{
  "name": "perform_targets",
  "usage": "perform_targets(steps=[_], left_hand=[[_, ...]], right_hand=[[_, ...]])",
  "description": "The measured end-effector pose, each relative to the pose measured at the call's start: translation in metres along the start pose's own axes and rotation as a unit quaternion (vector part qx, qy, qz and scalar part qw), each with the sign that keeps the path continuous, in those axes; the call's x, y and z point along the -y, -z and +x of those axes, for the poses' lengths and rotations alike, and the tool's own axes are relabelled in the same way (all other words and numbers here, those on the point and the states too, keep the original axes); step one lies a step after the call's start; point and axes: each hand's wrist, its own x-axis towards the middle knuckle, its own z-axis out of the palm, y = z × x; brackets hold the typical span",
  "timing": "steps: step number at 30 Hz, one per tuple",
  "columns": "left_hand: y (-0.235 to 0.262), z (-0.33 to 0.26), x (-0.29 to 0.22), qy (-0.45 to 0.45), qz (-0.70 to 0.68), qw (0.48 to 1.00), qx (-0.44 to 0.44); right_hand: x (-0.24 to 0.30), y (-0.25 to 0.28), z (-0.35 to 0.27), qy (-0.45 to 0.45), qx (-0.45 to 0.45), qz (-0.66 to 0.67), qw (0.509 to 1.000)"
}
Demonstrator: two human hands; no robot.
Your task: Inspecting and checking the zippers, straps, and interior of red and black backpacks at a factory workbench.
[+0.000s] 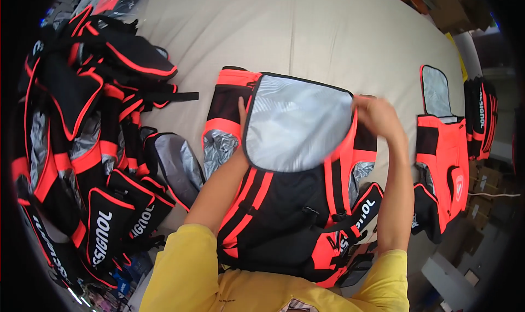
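Note:
A neon-coral and black backpack [284, 202] lies on the pale cloth in front of me. Its straps run toward my body, and the top flap [298, 120] is turned out with the silver-grey lining facing up. My right hand [377, 117], somewhat blurred, has its fingers closed on the flap's right edge. My left hand [242, 112] lies at the left edge of the bag, by the side pocket. Most of that hand is hidden behind the flap; the finger that shows is stretched out.
Many similar bags [82, 142] are heaped at the left. Another coral backpack [443, 164] with its flap up stands at the right, beside folded black-and-coral pieces [481, 118]. Cardboard boxes [456, 8] stand at the far right. The cloth-covered table [240, 27] stretches away behind the bag.

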Motion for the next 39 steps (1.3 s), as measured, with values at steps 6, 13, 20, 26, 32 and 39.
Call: perform_targets(steps=[6,13,20,26,32,39], left_hand=[[0.022,-0.002,-0.043,-0.072,0.228,0.951,-0.194],[0.029,-0.226,-0.151,0.052,0.230,0.970,-0.058],[0.017,-0.234,-0.172,0.060,0.371,0.926,-0.043],[0.052,-0.098,-0.141,0.008,-0.014,0.992,-0.128],[0.034,-0.035,-0.059,0.078,-0.367,0.926,-0.039],[0.033,-0.035,-0.018,0.136,-0.524,0.840,-0.028]], right_hand=[[0.030,-0.072,0.015,-0.132,-0.310,0.314,0.888],[0.100,-0.144,-0.238,-0.205,-0.161,0.108,0.959],[0.108,-0.118,-0.225,-0.148,-0.252,-0.036,0.956],[0.081,-0.079,-0.088,-0.116,-0.409,0.126,0.897],[0.044,-0.142,-0.039,-0.180,-0.177,0.734,0.631],[-0.010,-0.200,-0.038,-0.136,-0.141,0.887,0.418]])
